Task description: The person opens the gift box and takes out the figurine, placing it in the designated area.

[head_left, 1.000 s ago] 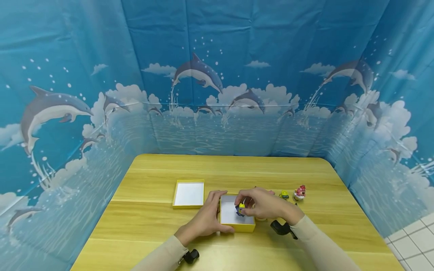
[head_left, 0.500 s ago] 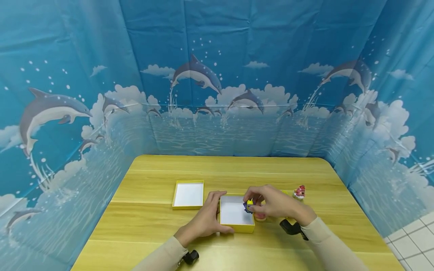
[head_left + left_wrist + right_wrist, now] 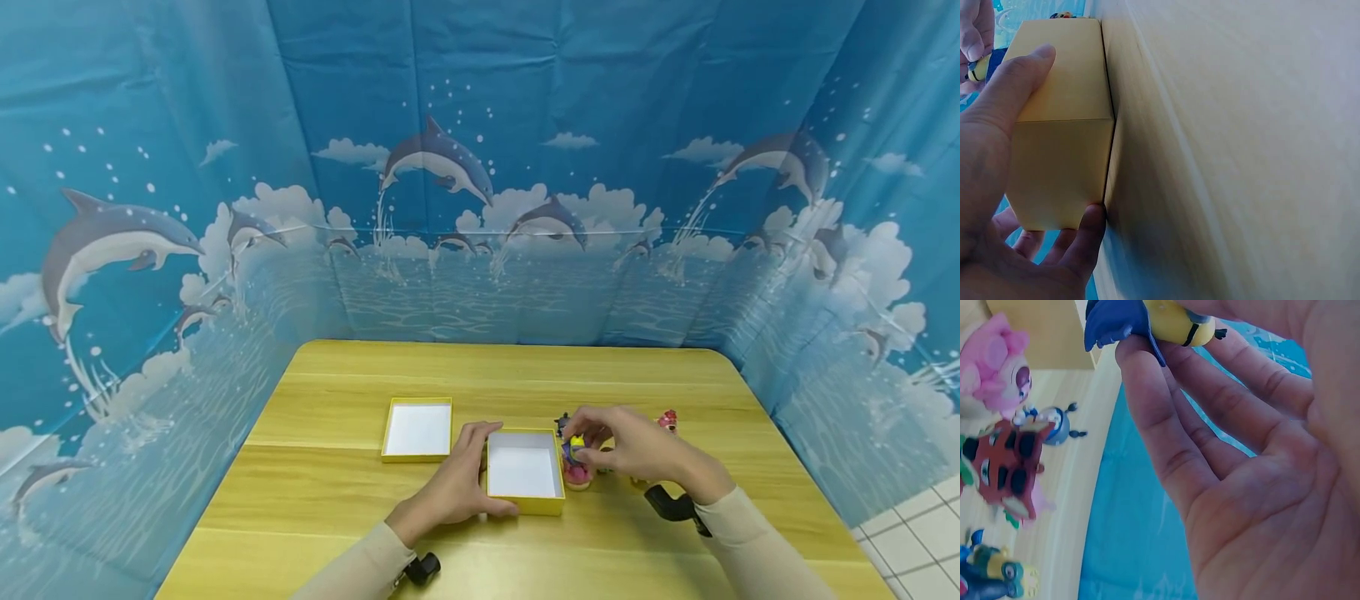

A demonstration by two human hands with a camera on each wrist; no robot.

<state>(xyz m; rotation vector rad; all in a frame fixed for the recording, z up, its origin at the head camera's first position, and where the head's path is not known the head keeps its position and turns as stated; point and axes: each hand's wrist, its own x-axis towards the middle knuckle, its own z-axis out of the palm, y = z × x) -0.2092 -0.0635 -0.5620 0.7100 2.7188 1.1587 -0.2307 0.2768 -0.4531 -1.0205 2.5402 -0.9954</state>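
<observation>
My left hand (image 3: 457,479) grips an open-topped yellow box (image 3: 534,506) with a white inside. In the left wrist view the thumb presses one wall of the box (image 3: 1063,169) and the fingers reach round the opposite side. Just past the box's right side, my right hand (image 3: 637,446) pinches a small toy figure (image 3: 577,443), yellow with a blue cape-like part. The right wrist view shows this figure (image 3: 1175,322) between thumb and fingers, its top cut off by the frame. Below it in the head view stands a pink toy figure (image 3: 577,477), close to the box wall.
A shallow yellow lid (image 3: 417,459) lies left of the box, white inside up. Behind the right hand stand a dark figure (image 3: 561,423) and a red-pink one (image 3: 668,420). The right wrist view also shows a reddish-brown figure (image 3: 1004,465) and a yellow goggled one (image 3: 1013,578).
My right hand has carried the toy figure from over the box to the right, past its right wall. The left hand has stayed on the box.
</observation>
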